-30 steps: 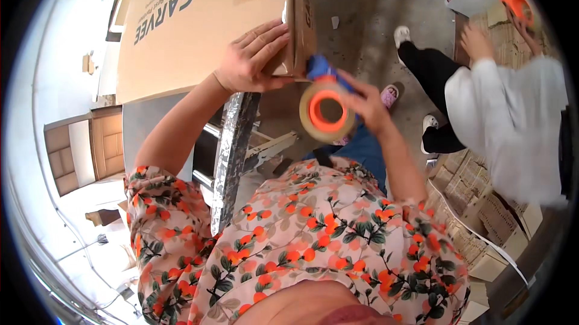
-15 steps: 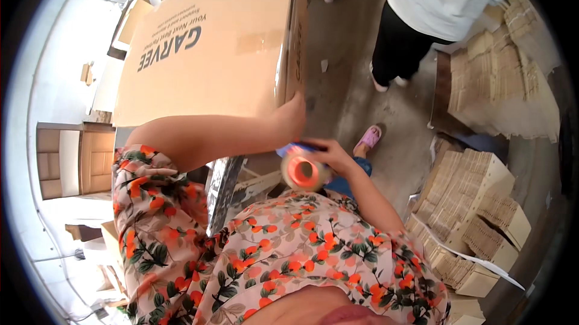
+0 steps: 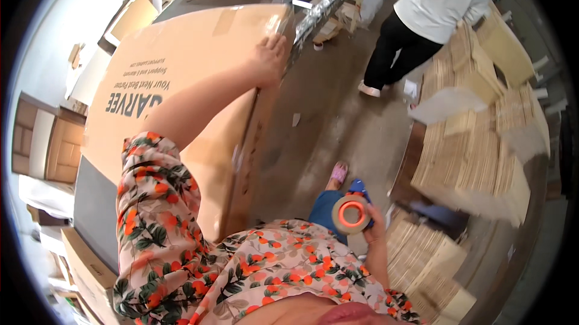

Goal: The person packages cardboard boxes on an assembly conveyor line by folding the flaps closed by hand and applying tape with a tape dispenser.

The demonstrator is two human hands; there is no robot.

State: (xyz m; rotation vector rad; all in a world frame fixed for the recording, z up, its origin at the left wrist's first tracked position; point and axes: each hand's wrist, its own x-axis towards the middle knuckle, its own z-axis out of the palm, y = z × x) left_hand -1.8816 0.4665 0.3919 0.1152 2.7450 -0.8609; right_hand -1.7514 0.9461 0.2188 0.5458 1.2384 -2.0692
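- Here, the left hand (image 3: 269, 59) is reaching out across the top of a large flat cardboard box (image 3: 181, 78), fingers spread open and pressing flat on the far corner, gripping nothing.
- The box is looking long and broad, plain brown, with dark printed lettering on its upper face and a strip of clear tape shining along the middle toward the far edge; its near side wall is dropping down toward the person's body.
- The box is lying on a grey table (image 3: 96, 210), whose bare surface is showing at the near left.
- The right hand (image 3: 373, 228) is hanging low beside the person's hip, closed around a tape dispenser (image 3: 353, 213).
- The dispenser is carrying a roll of brownish tape with a bright orange core, and a blue frame is showing behind the roll; it is sitting well apart from the box, over the concrete floor (image 3: 325, 114).
- The person's flowered sleeve (image 3: 157, 204) is covering the upper left arm, and a pink shoe (image 3: 339, 173) is showing just above the dispenser.
- Another person (image 3: 422, 17) in a white top and black trousers is standing at the far right, near stacks of flattened cartons (image 3: 476, 156).
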